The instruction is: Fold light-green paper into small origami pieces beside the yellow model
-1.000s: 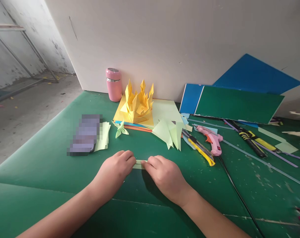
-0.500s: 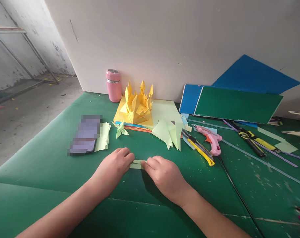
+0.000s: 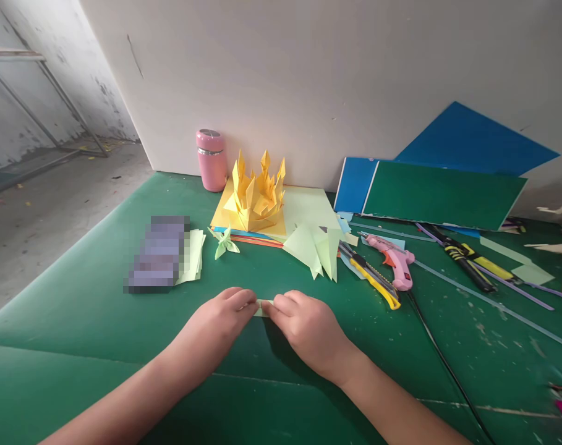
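Note:
A small folded strip of pale green paper (image 3: 262,309) lies on the green table in front of me, mostly covered by my fingers. My left hand (image 3: 227,318) pinches its left part, fingers bent and pressed together. On its right part, my right hand (image 3: 303,324) grips with thumb and bent fingers. Only a short piece of the paper shows between the two hands. Beyond them lie a light green paper flower (image 3: 224,243) and some folded pale green paper pieces (image 3: 313,250).
A yellow folded-paper crown (image 3: 257,201) stands on paper sheets at the back, beside a pink flask (image 3: 211,162). To the right lie a yellow utility knife (image 3: 376,281) and a pink glue gun (image 3: 396,262) with its cord. A blurred phone (image 3: 157,253) rests at left on small paper slips (image 3: 193,259).
My left hand has slid right along the paper, closer to my right hand, so less of the paper shows. My right hand has stayed almost in place.

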